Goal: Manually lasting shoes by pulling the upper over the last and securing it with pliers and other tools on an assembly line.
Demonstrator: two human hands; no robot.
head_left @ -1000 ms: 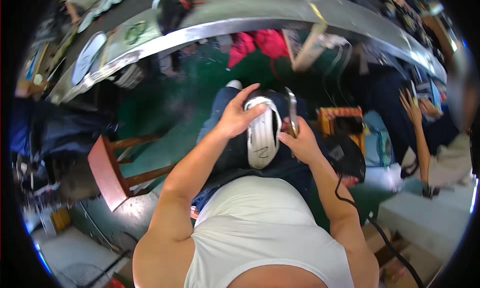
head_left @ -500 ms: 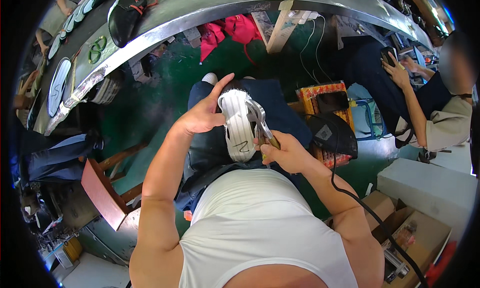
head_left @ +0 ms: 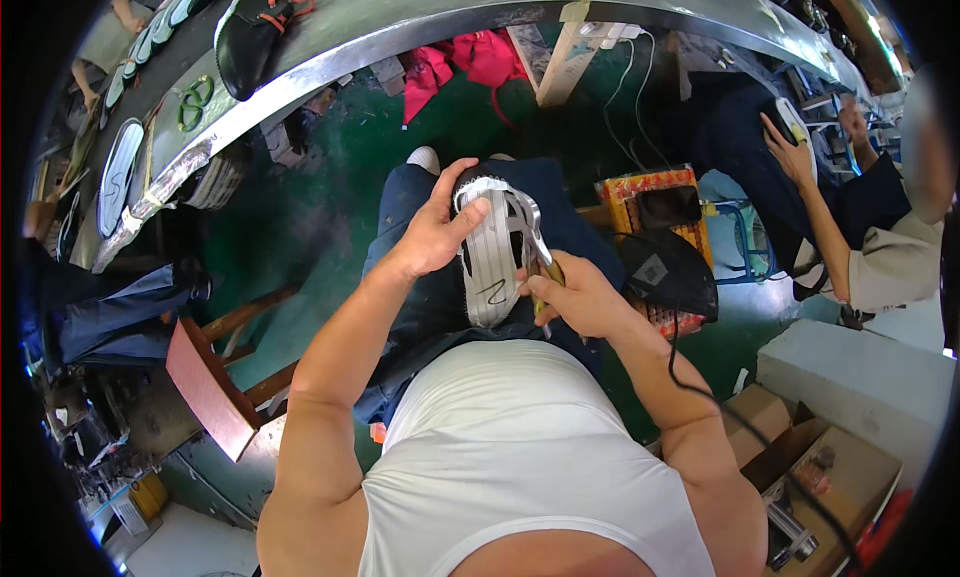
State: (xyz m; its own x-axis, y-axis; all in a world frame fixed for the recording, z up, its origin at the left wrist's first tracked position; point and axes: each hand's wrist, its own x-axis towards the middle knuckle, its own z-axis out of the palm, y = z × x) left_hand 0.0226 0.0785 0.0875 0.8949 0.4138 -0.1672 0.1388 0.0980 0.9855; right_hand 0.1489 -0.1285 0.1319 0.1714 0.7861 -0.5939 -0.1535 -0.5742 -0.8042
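Observation:
A shoe (head_left: pixel 489 267) lies bottom up across my lap, showing a pale, striped sole with a dark handwritten mark; its far end has a frayed white edge. My left hand (head_left: pixel 437 229) is wrapped round that far end, thumb pressed on the sole and fingers along the outer side. My right hand (head_left: pixel 582 295) grips the yellowish handles of metal pincers (head_left: pixel 534 227). Their curved jaws reach along the shoe's right edge toward the far end. Whether the jaws bite on material cannot be made out.
Ahead curves a metal-edged bench (head_left: pixel 330 62) bearing a black shoe (head_left: pixel 245 47) and several pale soles. A black cap-like item (head_left: pixel 672 272) rests on a patterned stool at right. A co-worker sits beyond it. Left stands a wooden chair (head_left: pixel 210 387); cardboard boxes (head_left: pixel 830 477) are at lower right.
My left hand has shifted its hold, thumb now on the sole's far end. The shoe and pincers have moved slightly right. The co-worker's hands have moved, with a pale-soled item now showing.

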